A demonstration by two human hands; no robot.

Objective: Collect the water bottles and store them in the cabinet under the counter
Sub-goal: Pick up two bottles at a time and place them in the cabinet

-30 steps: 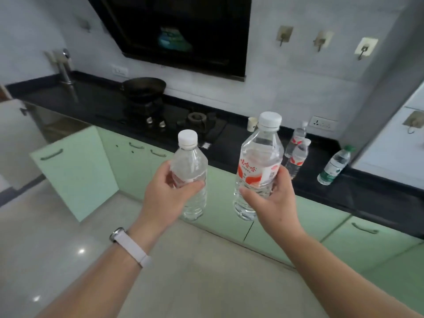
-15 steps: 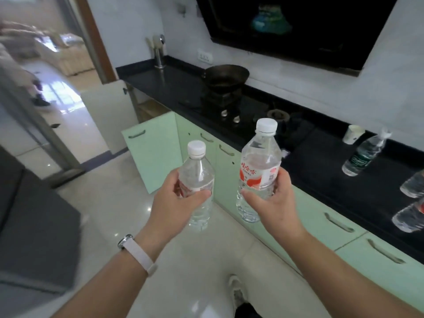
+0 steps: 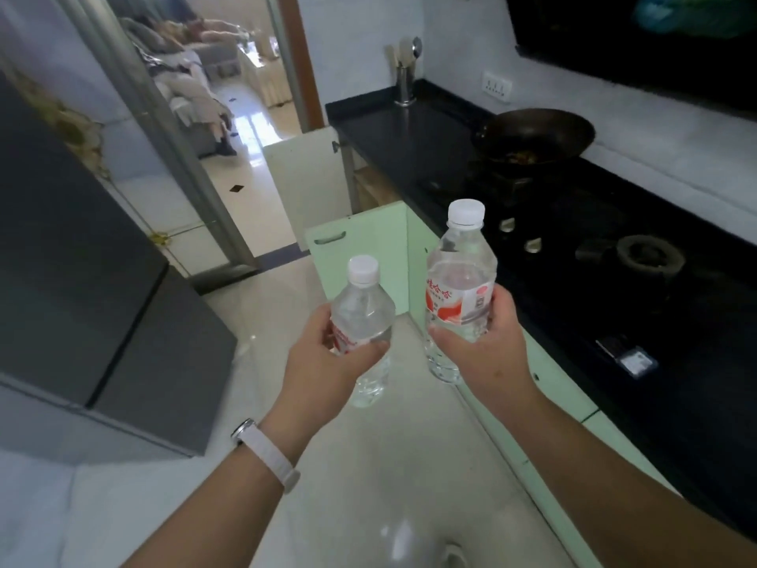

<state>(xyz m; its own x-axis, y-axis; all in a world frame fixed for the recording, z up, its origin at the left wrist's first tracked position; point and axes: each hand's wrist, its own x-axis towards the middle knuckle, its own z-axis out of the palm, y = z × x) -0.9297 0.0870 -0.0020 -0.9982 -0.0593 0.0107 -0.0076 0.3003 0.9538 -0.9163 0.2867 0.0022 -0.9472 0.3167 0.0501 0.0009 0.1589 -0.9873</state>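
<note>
My left hand (image 3: 323, 354) grips a small clear water bottle (image 3: 362, 313) with a white cap, held upright at centre. My right hand (image 3: 479, 350) grips a taller clear water bottle (image 3: 461, 289) with a red and white label, also upright, just to the right. Ahead of both bottles a light green cabinet door (image 3: 356, 248) stands swung open under the black counter (image 3: 409, 133). Beyond it a white door (image 3: 305, 178) is open too, showing a wooden shelf inside. No other bottles are in view.
A dark wok (image 3: 536, 135) sits on the gas hob (image 3: 573, 223) on the counter at right. A grey appliance (image 3: 82, 256) fills the left side. A glossy tiled floor (image 3: 368, 465) runs between them toward a doorway (image 3: 245, 116) at the back.
The view has swung left along the counter. The bottles left on the counter have gone out of view at right, and the open cabinet doors now lie straight ahead. Both hands still hold their bottles.
</note>
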